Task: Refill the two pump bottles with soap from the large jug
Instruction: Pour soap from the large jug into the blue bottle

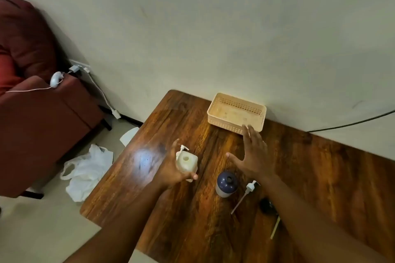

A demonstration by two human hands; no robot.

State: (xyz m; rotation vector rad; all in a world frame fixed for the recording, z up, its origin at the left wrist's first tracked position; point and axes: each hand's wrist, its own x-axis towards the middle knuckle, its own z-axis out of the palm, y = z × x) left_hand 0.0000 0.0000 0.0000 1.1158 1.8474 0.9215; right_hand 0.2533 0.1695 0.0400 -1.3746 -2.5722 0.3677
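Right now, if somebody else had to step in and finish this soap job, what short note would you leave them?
Left hand grips the square cream bottle, open-topped, with a white pump just behind it.
Right hand is open, holding nothing, above the table near the basket.
The blue bottle stands open; its pump lies beside it.
Done: both bottles uncapped.
Left: the jug is not in view; find it, fill both, refit the pumps.
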